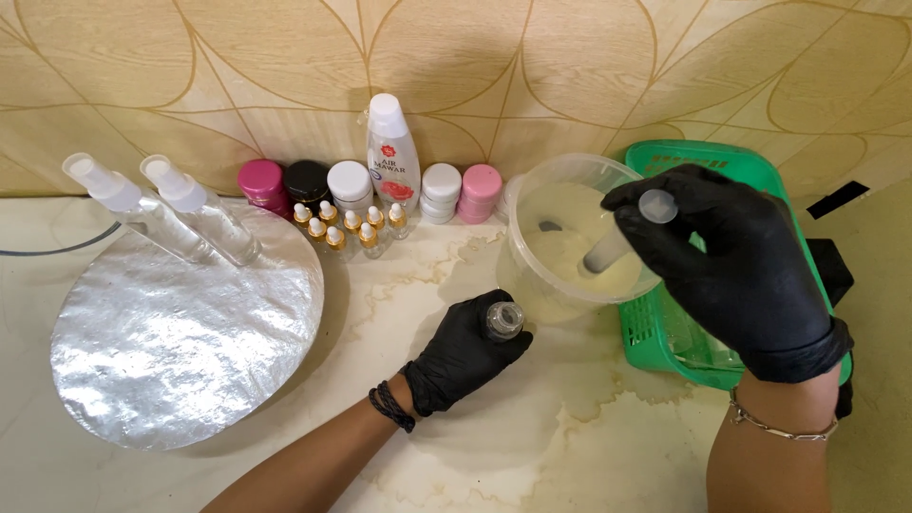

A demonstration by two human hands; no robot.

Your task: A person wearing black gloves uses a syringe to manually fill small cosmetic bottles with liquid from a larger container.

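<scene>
**Gloved hands at a small bottle and a tub of pale liquid**

Nearest the camera, two bare forearms reached over the pale marbled worktop [532, 437], the left with a dark braided band at the wrist, the right with a thin metal bracelet. Both hands wore black gloves. The left hand [463, 353] was closed around a small clear glass bottle [504, 319], which stood upright on the worktop with its open mouth facing up, just in front of a round clear plastic tub [532, 204]. The right hand [736, 261] gripped a clear syringe-like tube [622, 233] by its top, fingers curled around it; the tube slanted down into the tub, its lower end in the pale yellowish liquid. Behind and under the right hand sat a green plastic basket [655, 337], touching the tub's right side.

To the left lay a round foil-covered board [180, 342] with two clear spray bottles [185, 218] lying on its far edge. Along the patterned wall stood a row of jars with pink, black and white lids [350, 182], a tall white-capped bottle [391, 157], and several small dropper bottles [347, 228] in front.
</scene>
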